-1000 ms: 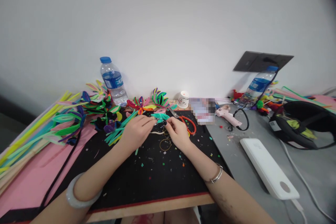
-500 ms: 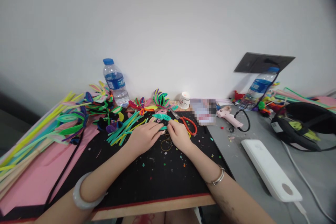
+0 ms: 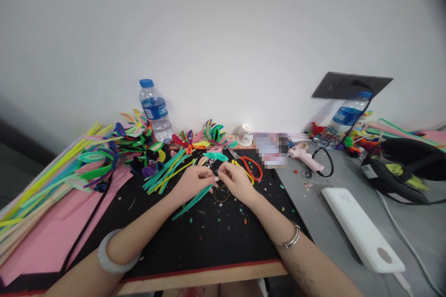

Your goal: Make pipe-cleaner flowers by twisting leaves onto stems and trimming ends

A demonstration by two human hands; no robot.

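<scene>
My left hand is closed in a pinch over the black mat. Green pipe cleaners slant out from beneath it toward the lower left. The fingertips of my right hand meet those of the left, pinched at the upper end of the same pipe cleaners. A small dark spot shows between the fingertips, too small to name. Just beyond lies a teal looped petal. Scissors with orange handles rest past my right hand, and a thin wire ring lies below the fingers.
Loose green and yellow pipe cleaners and fuzzy flowers spread left and behind. A water bottle and paper cup stand by the wall. On the right lie a pink glue gun, white power bank and black headset.
My hands have turned from lying flatter over the green piece to a raised fingertip pinch. Green pipe cleaner ends now stick out below my left hand.
</scene>
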